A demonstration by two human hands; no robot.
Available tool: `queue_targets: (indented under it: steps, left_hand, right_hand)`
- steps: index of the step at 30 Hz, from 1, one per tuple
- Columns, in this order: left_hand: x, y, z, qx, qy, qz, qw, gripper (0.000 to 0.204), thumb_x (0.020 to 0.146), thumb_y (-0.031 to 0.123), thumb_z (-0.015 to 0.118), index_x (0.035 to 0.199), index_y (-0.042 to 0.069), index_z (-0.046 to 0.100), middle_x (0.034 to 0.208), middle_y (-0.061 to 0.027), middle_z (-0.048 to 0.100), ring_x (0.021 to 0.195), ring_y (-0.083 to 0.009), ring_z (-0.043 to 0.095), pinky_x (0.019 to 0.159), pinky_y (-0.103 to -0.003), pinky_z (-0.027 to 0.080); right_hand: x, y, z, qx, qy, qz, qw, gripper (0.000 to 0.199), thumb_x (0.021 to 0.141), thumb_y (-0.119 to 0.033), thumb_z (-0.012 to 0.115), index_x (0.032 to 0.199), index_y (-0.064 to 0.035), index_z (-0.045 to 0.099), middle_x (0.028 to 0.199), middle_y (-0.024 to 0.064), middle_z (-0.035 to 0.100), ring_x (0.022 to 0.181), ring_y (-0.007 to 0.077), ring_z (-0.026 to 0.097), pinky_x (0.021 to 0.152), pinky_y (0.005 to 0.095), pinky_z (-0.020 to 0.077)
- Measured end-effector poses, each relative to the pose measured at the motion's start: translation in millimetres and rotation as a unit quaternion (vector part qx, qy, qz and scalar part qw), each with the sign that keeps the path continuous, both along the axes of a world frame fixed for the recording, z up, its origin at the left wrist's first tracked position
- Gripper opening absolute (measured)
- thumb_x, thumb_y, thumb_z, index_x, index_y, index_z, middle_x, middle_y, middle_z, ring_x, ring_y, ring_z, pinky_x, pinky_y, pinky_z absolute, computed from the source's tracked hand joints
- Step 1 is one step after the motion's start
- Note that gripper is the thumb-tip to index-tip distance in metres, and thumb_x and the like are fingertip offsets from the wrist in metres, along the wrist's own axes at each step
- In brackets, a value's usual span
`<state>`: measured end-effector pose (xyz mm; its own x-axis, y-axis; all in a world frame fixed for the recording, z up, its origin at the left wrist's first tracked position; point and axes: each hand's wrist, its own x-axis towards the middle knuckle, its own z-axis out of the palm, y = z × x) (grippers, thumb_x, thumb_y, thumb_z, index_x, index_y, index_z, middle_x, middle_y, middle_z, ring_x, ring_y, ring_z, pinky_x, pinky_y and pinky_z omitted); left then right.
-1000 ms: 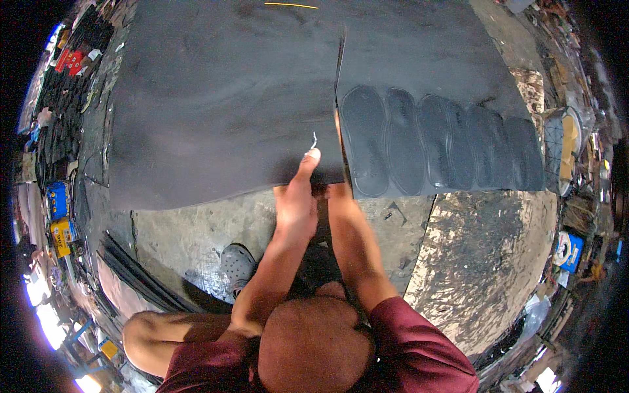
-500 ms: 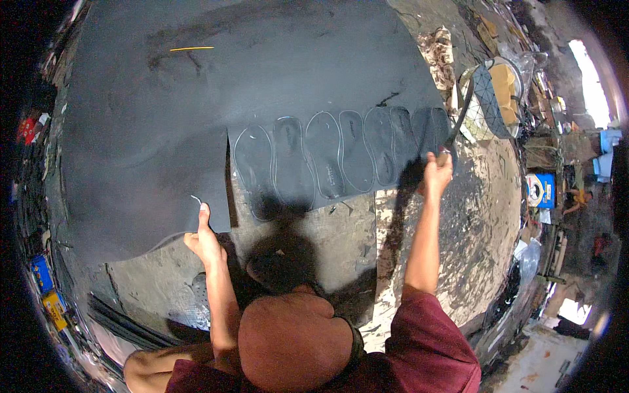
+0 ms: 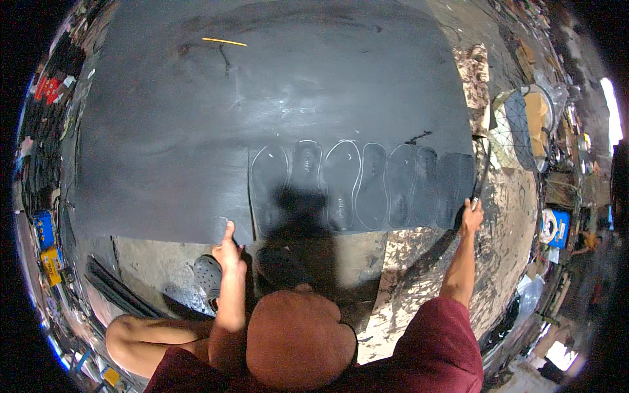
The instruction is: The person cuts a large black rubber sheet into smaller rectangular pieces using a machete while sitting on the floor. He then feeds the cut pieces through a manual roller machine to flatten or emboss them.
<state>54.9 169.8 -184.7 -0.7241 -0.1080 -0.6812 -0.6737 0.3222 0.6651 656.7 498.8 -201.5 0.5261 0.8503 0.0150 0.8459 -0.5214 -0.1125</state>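
Note:
A large dark grey, rubber-like sheet [image 3: 157,177] lies spread before me. Its near right part carries a row of several shoe-sole outlines [image 3: 341,190], and a straight slit [image 3: 251,196] runs beside the leftmost one. My left hand [image 3: 228,254] pinches the sheet's near edge just left of this slit, thumb on top; the other fingers are mostly hidden. Beyond the sheet's near right corner, my right hand [image 3: 472,217] is closed on a thin dark curved strip [image 3: 486,164], which rises along the sheet's right edge. Whether the strip joins the sheet I cannot tell.
A thin yellow strip [image 3: 224,42] lies on the far part of the sheet. A grey clog [image 3: 208,275] is beside my left forearm. Dark long strips [image 3: 124,304] lie at near left. A white-and-grey bundle [image 3: 517,124] and a blue container [image 3: 554,228] stand at right.
The sheet's lifted near left edge now lies straighter and flatter. My right hand has moved right and nearer, bringing the curved strip outside the sheet's right edge. The whole view has shifted.

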Motion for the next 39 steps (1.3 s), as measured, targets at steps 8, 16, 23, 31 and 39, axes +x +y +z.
queue_targets:
  steps: [8,16,23,31,39]
  left_hand:
    - [29,24,-39,0.087,0.118,0.047,0.988,0.059,0.077,0.014,0.077,0.124,0.000,0.044,0.114,-0.0096,0.059,0.097,-0.0234,0.057,0.089,-0.038,0.045]
    - [5,-16,35,0.094,-0.138,0.088,0.982,0.072,0.077,0.006,0.065,0.142,0.004,0.035,0.103,-0.0040,0.058,0.085,-0.0143,0.056,0.069,-0.030,0.045]
    - [36,-40,203,0.153,-0.062,0.125,0.978,0.034,0.085,0.004,0.064,0.118,0.000,0.059,0.103,-0.0089,0.065,0.092,-0.0190,0.065,0.081,-0.030,0.051]
    - [125,-35,332,0.162,-0.023,0.198,0.967,0.021,0.087,0.007,0.068,0.106,-0.002,0.067,0.096,-0.0081,0.069,0.084,-0.0156,0.065,0.076,-0.028,0.051]
    - [231,-61,383,0.148,-0.020,0.168,0.974,0.041,0.096,0.024,0.060,0.132,0.004,0.055,0.110,-0.0095,0.068,0.087,-0.0145,0.064,0.076,-0.027,0.050]
  right_hand:
    - [-24,-15,18,0.143,0.040,0.176,0.973,0.050,0.089,-0.025,0.062,0.135,-0.0094,0.051,0.114,0.0211,0.065,0.102,0.0388,0.062,0.089,0.0440,0.0457]
    - [-232,-135,0,0.047,0.177,0.256,0.949,0.047,0.084,-0.023,0.071,0.125,-0.0040,0.057,0.124,0.0184,0.055,0.112,0.0329,0.054,0.095,0.0419,0.0424]
    - [-217,-132,84,-0.113,0.452,0.239,0.852,0.030,0.089,-0.011,0.067,0.118,-0.0090,0.059,0.078,-0.0042,0.056,0.063,0.0050,0.047,0.055,0.0206,0.0395]
    - [-228,-225,211,-0.292,0.488,0.222,0.792,0.035,0.090,-0.015,0.066,0.123,-0.0108,0.057,0.072,-0.0023,0.058,0.056,0.0072,0.051,0.048,0.0244,0.0416]
    - [-125,-178,327,-0.306,0.371,0.337,0.810,0.032,0.086,-0.023,0.071,0.111,-0.0047,0.062,0.075,0.0021,0.062,0.066,0.0106,0.057,0.059,0.0301,0.0468]
